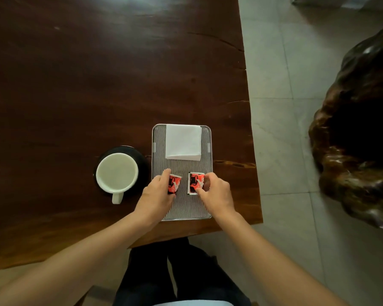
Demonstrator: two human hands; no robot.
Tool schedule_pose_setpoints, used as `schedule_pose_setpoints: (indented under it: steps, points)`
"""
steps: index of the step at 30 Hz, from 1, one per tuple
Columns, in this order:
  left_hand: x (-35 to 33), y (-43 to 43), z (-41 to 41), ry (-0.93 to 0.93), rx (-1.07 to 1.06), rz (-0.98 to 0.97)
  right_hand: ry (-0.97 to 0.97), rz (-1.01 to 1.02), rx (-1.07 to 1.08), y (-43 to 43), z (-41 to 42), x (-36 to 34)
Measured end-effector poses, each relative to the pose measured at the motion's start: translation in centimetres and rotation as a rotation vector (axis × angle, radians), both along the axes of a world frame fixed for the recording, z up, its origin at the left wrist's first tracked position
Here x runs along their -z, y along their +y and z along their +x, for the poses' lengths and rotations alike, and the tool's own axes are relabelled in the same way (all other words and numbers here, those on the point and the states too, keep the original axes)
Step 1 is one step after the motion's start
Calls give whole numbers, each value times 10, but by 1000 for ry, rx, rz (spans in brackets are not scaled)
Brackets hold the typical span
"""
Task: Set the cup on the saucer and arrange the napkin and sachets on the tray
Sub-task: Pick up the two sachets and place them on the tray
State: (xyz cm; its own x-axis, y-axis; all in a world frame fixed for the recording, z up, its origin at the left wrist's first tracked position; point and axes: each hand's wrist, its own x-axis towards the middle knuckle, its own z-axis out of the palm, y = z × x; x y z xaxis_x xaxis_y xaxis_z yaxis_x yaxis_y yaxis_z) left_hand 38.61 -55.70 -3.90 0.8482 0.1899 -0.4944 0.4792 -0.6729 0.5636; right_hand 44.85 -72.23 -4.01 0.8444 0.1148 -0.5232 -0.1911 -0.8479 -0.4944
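A white cup (116, 173) stands on a black saucer (139, 156) left of the striped tray (184, 208). A folded white napkin (183, 142) lies on the tray's far half. Two red sachets lie side by side on the tray's middle. My left hand (156, 195) pinches the left sachet (174, 184) between thumb and forefinger. My right hand (216, 191) pinches the right sachet (195, 183) by its right edge and near corner.
The dark wooden table (97, 74) ends just right of the tray, with pale floor tiles (285, 107) beyond. A large dark carved wooden stump (358, 133) stands on the floor at the right. My dark trousers show below the table's near edge.
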Motion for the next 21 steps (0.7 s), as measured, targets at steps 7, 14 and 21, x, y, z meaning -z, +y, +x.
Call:
schedule_pose_setpoints:
  steps: [7,14,21]
  points:
    - [-8,-1,1,10,215,303,-127,-5,-185,-7,-1,-9]
    - [5,7,-1,-75,355,320,-178,-2,-397,3,-2,0]
    - [-2,2,-2,-97,258,208,-191,-24,-419,5,-7,4]
